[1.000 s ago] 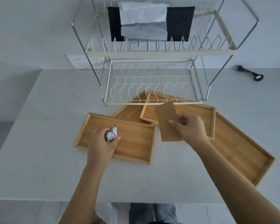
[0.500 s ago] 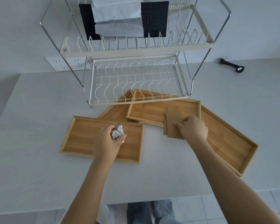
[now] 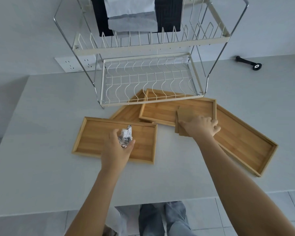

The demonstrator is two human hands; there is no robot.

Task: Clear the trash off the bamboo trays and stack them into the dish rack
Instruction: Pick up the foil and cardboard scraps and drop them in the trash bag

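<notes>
Several bamboo trays lie on the white table in front of a two-tier wire dish rack (image 3: pixel 150 99). My left hand (image 3: pixel 115 149) grips a crumpled ball of printed paper (image 3: pixel 125 136) over the left tray (image 3: pixel 92 132). My right hand (image 3: pixel 201 127) pinches a folded brown cardboard piece (image 3: pixel 184 118) that rests across the front rim of the middle tray (image 3: pixel 160 111). A long tray (image 3: pixel 245 142) lies at the right, partly under the middle one. Another tray (image 3: pixel 131 111) pokes out beneath the rack's front edge.
Black and grey cloths (image 3: pixel 133 16) sit on the rack's upper tier. A wall socket (image 3: pixel 77 64) is behind the rack at the left. A black tool (image 3: pixel 249 63) lies at the back right of the table. The table's front edge (image 3: pixel 160 201) is close to my legs.
My right hand has lowered the cardboard from upright in the air until it rests across the middle tray's rim. My left hand keeps the paper ball over the left tray.
</notes>
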